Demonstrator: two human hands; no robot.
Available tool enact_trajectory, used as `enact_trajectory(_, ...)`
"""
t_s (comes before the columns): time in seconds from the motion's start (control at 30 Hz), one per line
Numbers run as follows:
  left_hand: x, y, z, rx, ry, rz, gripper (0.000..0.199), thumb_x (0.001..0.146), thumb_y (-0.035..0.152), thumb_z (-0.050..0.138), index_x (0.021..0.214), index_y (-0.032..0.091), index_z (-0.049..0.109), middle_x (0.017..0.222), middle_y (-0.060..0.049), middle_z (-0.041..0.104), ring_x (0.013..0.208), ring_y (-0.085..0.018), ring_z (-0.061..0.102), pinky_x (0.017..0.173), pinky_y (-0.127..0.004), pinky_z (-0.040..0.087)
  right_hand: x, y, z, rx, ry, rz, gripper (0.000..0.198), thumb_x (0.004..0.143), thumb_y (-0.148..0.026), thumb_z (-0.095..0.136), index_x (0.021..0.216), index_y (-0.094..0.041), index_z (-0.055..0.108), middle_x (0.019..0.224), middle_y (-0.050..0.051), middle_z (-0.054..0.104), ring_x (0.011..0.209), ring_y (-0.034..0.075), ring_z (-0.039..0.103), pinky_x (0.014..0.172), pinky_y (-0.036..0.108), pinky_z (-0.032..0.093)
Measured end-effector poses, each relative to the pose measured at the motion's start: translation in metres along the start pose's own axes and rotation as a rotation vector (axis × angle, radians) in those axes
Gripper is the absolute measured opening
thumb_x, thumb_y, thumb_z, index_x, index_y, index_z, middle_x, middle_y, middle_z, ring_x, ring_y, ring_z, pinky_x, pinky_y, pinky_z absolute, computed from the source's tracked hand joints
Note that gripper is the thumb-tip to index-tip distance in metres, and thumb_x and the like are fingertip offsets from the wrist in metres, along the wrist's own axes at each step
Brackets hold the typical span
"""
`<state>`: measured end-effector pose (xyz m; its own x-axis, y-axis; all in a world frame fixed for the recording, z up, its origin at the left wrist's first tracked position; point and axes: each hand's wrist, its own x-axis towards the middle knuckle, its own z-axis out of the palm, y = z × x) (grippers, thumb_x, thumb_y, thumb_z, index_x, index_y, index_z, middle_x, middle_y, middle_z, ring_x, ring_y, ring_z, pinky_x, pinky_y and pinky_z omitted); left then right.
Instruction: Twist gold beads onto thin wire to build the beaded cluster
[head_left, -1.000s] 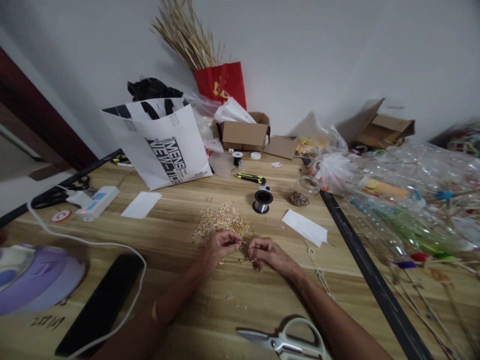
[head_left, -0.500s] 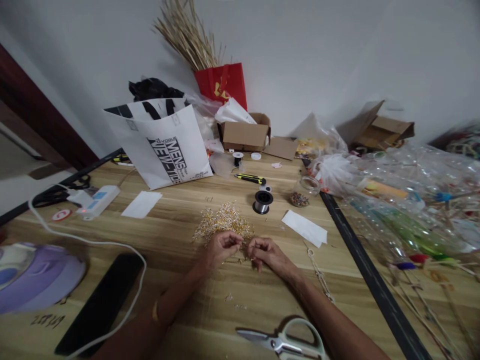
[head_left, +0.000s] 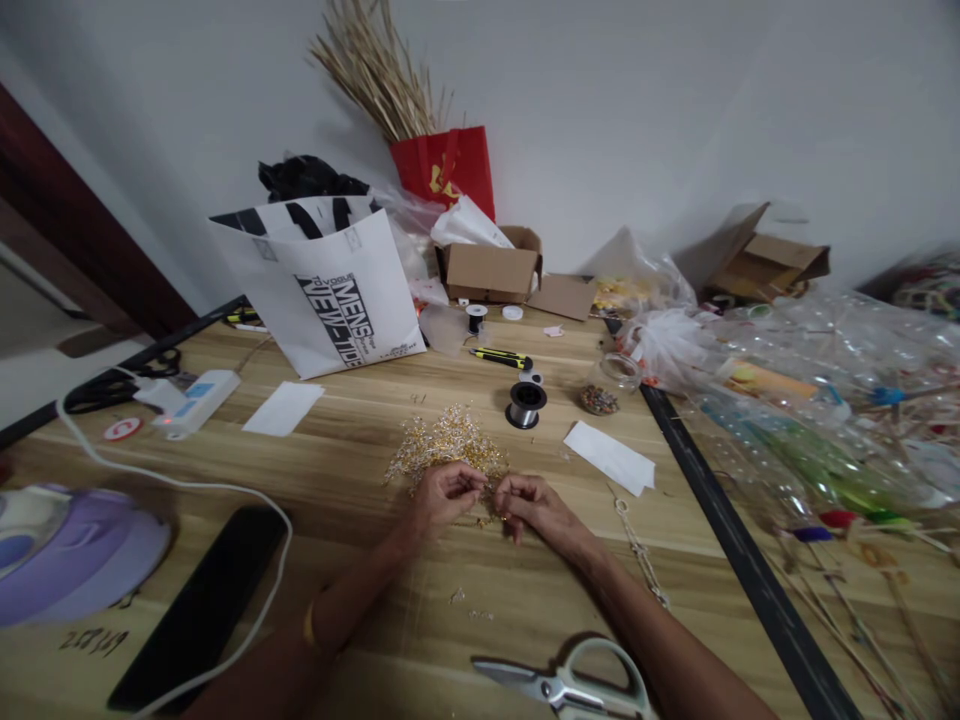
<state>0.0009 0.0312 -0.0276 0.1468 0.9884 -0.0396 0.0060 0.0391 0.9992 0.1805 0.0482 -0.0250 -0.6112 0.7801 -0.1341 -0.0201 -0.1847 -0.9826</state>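
My left hand (head_left: 451, 490) and my right hand (head_left: 534, 503) face each other, a small gap between their fingertips. Both are pinched closed. What the left fingertips hold is too small to make out. From the right fingers a thin beaded strand (head_left: 481, 521) appears to run leftward, low over the wood beneath the left hand. Just behind the hands lies a loose heap of gold and clear beads (head_left: 447, 440), partly hidden by the left hand. A few clear bits (head_left: 480, 614) lie on the table in front of my hands.
Scissors (head_left: 562, 688) lie near the front edge by my right forearm. A wire spool (head_left: 526, 404), a cutter knife (head_left: 501, 358) and a bead jar (head_left: 602, 394) stand behind. On the left are a black phone-like slab (head_left: 202, 605) and a white cable (head_left: 202, 484); plastic bottles (head_left: 802, 440) crowd the right.
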Motion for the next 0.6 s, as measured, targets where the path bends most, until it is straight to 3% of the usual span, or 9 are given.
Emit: enact_trajectory(0.6,0.0019,-0.0019,-0.0037,-0.061,0.037,-0.005,0.02,0.06,0.017,0.072,0.079,0.012,0.065,0.072,-0.003,0.066,0.069,-0.013,0.06,0.065,-0.023,0.046,0.0003,-0.0013,0.0001,0.005,0.006,0.014,0.021,0.07,-0.033,0.061,0.063,-0.015,0.054,0.043,-0.007,0.046,0.035,0.006,0.045,0.037,0.017,0.042)
